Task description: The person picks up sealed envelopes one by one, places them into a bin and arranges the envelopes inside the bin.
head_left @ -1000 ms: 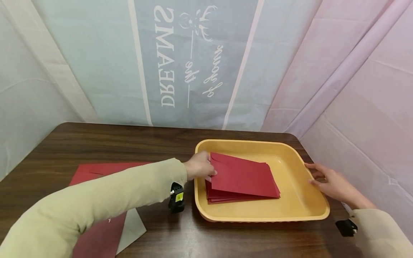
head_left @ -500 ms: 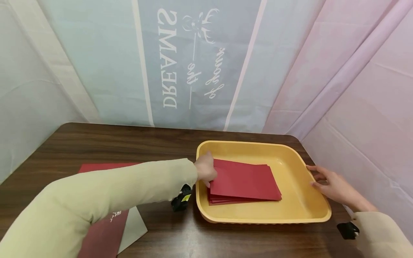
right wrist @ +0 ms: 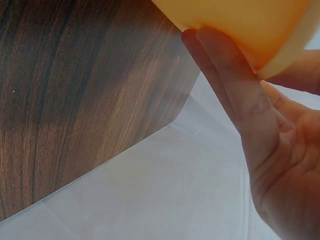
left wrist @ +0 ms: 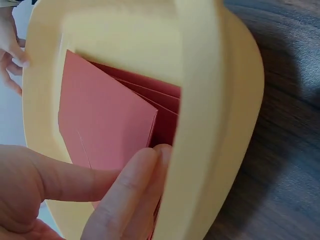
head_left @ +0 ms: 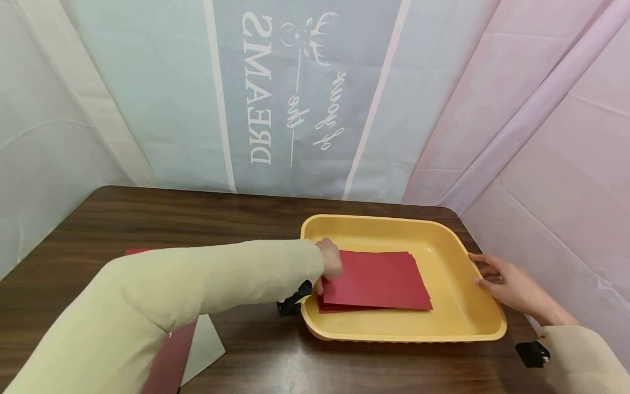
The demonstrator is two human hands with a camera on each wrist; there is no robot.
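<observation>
A stack of red envelopes (head_left: 379, 279) lies in the left half of a yellow plastic tray (head_left: 394, 332). My left hand (head_left: 330, 262) reaches over the tray's left wall and pinches the top envelope (left wrist: 100, 110) at its near end. In the left wrist view the thumb lies on its face and the fingers are at its edge, partly behind the tray rim. That envelope stands slightly raised over the others. My right hand (head_left: 507, 284) grips the tray's right rim, the thumb inside and the fingers (right wrist: 232, 75) against the outer wall.
A dark wood table (head_left: 305, 372) carries the tray. Left of it, partly under my left sleeve (head_left: 236, 268), lie a larger red sheet (head_left: 169, 358) and a whitish sheet (head_left: 203, 350). Fabric hangings (head_left: 305, 109) stand behind the table and at its sides.
My left hand has moved right and lower into the tray, bringing the top envelope down onto the stack. The right hand stays on the rim.
</observation>
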